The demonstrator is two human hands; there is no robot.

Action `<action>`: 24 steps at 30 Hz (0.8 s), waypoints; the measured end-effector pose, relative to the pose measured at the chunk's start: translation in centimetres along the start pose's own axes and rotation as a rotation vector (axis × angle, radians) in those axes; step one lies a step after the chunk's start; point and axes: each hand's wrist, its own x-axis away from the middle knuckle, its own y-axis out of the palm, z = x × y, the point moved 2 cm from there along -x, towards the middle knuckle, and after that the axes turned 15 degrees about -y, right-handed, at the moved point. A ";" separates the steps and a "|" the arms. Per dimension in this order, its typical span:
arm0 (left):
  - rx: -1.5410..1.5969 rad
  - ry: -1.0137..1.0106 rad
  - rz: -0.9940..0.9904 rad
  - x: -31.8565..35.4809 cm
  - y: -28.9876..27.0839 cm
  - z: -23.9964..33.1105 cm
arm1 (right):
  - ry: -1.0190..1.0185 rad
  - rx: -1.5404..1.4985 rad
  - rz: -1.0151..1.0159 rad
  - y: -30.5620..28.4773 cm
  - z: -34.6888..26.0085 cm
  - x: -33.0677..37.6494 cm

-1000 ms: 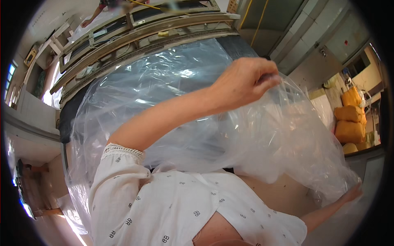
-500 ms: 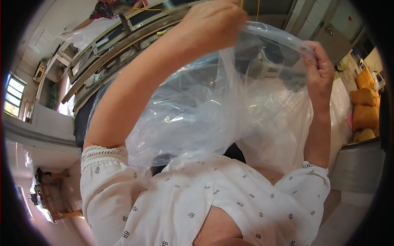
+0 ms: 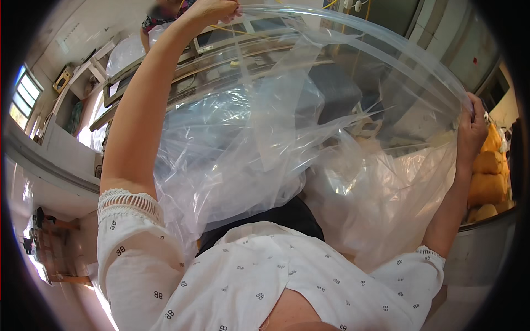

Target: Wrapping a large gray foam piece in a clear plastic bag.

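Note:
A large clear plastic sheet is stretched in front of me, its gathered upper edge running in an arc between my two hands. At the top of the view my left hand is closed on one end of that edge. My right hand, out at the far right, grips the other end between thumb and fingers. Below the taut edge the film hangs in loose, shiny folds over my lap, and more crumpled film lies to the right. Dark and wooden shapes show through it.
A long wooden frame crosses behind the sheet. Beyond it, at the upper left, another person's patterned sleeve shows beside more clear film. Stacked orange bundles stand at the right. A window is at the far left.
My hands have spread apart, the left toward the upper left and the right outward to the right. The sheet's edge between them is now drawn into a long, taut arc.

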 end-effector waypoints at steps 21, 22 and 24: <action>0.769 0.305 -0.406 11.5 10.0 -0.8 | 0.617 0.083 -0.242 -9.9 25.2 15.1; 0.888 0.252 -0.296 12.5 11.3 0.3 | 0.694 0.045 -0.280 -11.8 24.7 15.6; 0.811 0.397 -0.302 15.1 13.9 3.3 | 0.769 0.011 -0.320 -12.6 20.0 13.3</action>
